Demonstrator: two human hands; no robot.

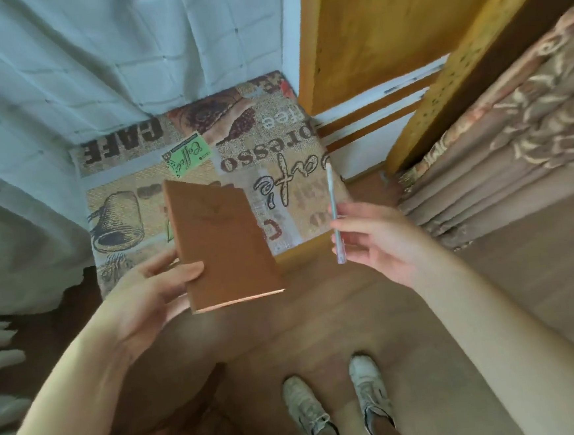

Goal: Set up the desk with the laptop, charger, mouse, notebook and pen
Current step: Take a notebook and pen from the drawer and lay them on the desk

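**Set the notebook down first, then the pen beside it**

Your left hand [154, 289] is gripping the brown notebook [222, 243] by its near left corner, thumb on the cover, and the book hangs tilted above the near edge of the desk [132, 195]. Your right hand [376, 237] pinches the pale pen [334, 213] between thumb and fingertips, the pen pointing toward twelve o'clock. The desk, under its coffee-print cloth, appears to carry only a green sticker [186, 155] at about eleven o'clock of the notebook. No laptop, charger or mouse shows, so I judge the setup is at an early stage.

Level the notebook before you lower it, and land its far edge first so it does not slap or slide on the cloth. Keep it toward nine o'clock, leaving the centre for the laptop. Then lay the pen flat at three o'clock of the notebook, parallel to its spine, well in from the desk's right edge, since a round pen may roll off.
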